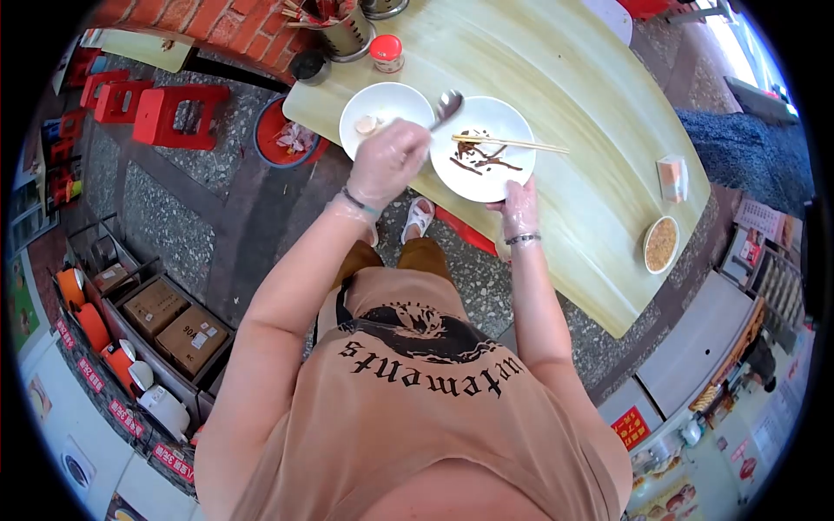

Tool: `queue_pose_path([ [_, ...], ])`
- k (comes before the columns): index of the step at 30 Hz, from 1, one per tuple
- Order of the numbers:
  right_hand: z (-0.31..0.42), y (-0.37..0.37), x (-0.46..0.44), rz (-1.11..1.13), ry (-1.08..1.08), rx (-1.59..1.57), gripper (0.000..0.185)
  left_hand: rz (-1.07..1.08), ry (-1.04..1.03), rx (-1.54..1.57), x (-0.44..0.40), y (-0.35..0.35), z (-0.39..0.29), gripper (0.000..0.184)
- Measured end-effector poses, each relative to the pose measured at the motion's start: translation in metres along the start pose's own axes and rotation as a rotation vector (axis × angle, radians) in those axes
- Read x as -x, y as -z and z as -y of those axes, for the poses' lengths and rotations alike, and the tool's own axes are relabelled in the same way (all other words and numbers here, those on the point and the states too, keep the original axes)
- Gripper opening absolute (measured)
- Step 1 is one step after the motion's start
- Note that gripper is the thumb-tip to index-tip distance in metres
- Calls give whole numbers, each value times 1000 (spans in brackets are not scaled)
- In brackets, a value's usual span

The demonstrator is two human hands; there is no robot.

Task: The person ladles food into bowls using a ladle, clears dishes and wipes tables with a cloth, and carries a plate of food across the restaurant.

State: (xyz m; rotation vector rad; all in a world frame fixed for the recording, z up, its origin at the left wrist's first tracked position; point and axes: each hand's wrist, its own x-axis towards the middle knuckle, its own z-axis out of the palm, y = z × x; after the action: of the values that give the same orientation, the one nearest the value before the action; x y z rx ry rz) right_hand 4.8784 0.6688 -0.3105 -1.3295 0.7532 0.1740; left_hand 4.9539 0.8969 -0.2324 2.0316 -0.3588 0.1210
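Clear plastic gloves cover both hands. My left hand [391, 161] is closed round the handle of a metal spoon [449, 105], whose bowl points up and to the right. It hangs over the near edge of a white bowl [404, 97] with a small pale scrap inside. My right hand [519, 207] grips the near rim of a second white bowl [499, 185], thumb on top. Dark brown strips of food [473, 158] lie in that one, and a pair of wooden chopsticks [521, 143] rests across it, ends past the right rim.
On the table [591, 234] stand a red-lidded jar [387, 54], a metal chopstick holder [346, 36], a dark cup [309, 67], a tissue pack [671, 179] and a bowl of brown bits [661, 244]. A waste bucket [282, 135] and red stools [178, 115] are on the left.
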Motion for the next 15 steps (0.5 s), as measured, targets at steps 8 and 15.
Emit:
queue_pose_path([
  [8, -2, -3, 3, 63, -10, -45, 41, 223, -397, -250, 12, -42, 18, 37],
  [15, 4, -4, 11, 86, -37, -57, 42, 138, 899, 791, 37, -51, 36, 49],
])
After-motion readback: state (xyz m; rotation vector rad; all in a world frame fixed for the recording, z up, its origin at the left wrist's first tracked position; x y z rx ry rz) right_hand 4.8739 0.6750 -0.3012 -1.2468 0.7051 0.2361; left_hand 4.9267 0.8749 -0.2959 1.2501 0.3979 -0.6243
